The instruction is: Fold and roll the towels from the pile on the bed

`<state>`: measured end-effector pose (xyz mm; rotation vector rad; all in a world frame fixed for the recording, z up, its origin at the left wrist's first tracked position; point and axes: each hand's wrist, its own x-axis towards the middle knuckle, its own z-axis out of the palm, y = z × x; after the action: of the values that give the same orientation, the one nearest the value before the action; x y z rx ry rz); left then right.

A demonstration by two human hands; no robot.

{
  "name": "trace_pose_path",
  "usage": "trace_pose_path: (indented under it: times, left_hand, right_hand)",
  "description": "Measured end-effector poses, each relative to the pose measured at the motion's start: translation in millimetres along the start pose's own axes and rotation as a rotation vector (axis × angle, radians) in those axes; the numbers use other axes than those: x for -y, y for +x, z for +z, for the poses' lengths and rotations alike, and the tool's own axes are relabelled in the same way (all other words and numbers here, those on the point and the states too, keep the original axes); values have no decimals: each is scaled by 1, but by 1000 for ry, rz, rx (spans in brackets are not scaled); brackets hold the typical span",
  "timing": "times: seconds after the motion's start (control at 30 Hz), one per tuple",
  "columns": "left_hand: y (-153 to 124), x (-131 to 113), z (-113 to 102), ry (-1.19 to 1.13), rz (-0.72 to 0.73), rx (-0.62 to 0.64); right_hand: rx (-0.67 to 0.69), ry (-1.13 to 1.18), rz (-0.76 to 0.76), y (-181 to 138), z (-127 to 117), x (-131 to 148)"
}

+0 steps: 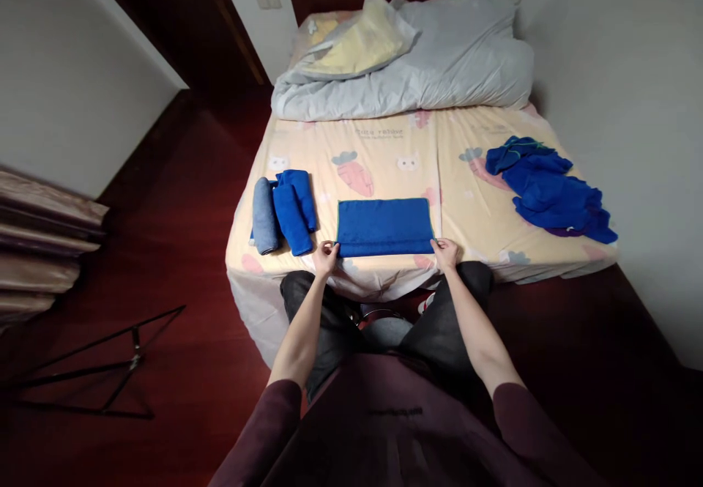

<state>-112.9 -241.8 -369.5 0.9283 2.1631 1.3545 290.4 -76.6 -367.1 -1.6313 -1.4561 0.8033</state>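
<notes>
A blue towel lies spread on the bed in front of me, its near edge folded over into a strip. My left hand pinches the near left corner. At the near right corner, my right hand has its fingers closed on the cloth. Left of this towel sit several rolled towels: a grey-blue roll and blue rolls close beside it. Over on the right side of the bed is a crumpled heap of blue towels.
The bed sheet has a carrot and rabbit print. A grey quilt and a yellow pillow in a clear bag lie at the far end. A black metal stand is on the floor at left, near a curtain.
</notes>
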Motion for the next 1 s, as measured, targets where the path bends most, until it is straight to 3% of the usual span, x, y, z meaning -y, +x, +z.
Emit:
trace_pose_path:
  times: [0.07, 0.13, 0.23, 0.3, 0.43, 0.53, 0.73, 1.0]
  left_hand:
    - [-1, -3, -5, 21, 85, 26]
    - [-2, -5, -13, 75, 264, 48]
    - [-4, -8, -24, 173, 564, 148]
    - [-3, -10, -27, 217, 660, 270]
    - [5, -11, -23, 281, 640, 448]
    - [8, -4, -20, 313, 577, 522]
    - [4, 15, -22, 216, 488, 489]
    - [9, 20, -16, 76, 450, 405]
  right_hand:
    - [38, 21, -11, 6, -12, 2]
    - [44, -4, -77, 7, -24, 4]
    - [72, -79, -308, 2, -37, 11]
    - [173, -117, -470, -4, -39, 18]
    - [409, -236, -615, -12, -29, 29]
    - [476, -324, -618, -12, -24, 28]
    - [435, -203, -541, -10, -23, 12]
    - [306, 28, -366, -5, -10, 2]
